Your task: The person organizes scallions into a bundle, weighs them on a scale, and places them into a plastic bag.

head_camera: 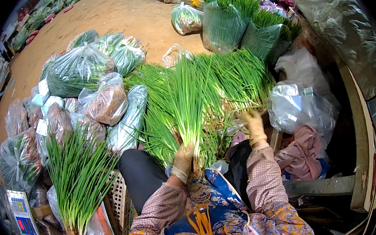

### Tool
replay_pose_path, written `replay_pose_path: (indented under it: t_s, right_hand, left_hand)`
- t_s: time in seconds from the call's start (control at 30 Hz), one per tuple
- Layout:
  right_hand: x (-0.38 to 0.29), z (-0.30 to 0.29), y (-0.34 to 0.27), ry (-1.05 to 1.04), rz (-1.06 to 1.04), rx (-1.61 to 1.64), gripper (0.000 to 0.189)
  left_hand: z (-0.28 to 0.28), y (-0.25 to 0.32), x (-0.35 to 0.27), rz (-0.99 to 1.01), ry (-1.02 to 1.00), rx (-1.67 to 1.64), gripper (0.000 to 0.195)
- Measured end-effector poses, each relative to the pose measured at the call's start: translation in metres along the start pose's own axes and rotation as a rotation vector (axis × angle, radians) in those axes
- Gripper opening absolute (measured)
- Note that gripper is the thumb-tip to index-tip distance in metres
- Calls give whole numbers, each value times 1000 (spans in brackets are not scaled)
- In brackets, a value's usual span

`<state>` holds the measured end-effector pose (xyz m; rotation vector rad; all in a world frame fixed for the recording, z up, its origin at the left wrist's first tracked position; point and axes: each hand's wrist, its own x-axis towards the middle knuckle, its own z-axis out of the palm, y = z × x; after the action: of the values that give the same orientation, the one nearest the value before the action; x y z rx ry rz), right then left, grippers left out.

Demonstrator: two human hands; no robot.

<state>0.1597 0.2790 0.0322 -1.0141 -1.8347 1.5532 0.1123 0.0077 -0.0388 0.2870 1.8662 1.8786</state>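
Observation:
My left hand [182,160], in a tan glove, grips a bunch of green onions [189,117] near its white root end. The long leaves fan out away from me. My right hand [254,124], gloved too, is held at the root ends of a wide heap of green onions [238,78]. It is blurred, and a thin strand crosses near its fingertips; whether the hand holds it I cannot tell. Loose leaves and stalk scraps [213,149] lie between my knees, below the heap.
Left, another onion bunch [80,182] lies over a digital scale's area, near its keypad display [23,215] and a plastic crate [119,199]. Bagged vegetables [78,70] pile beyond. Right are plastic bags [300,103], a pink cloth [302,155] and a wooden frame [320,186].

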Motion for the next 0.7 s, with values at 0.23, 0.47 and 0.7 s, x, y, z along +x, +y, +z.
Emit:
replay_pose_path:
  t_s: [0.23,0.47,0.7]
  right_hand:
    - [-58,91,-67,-415,-226,103,25]
    - [-15,116,-57,-424,-157,-180,22]
    - [-17,131,-75,-537,-80,-601,26]
  left_hand:
    - [-17,-44,2,621,9,766,26]
    - [-5,23,-10,-177,-221,-208,42]
    - [-9,22,-13,-34,-188,-52,54]
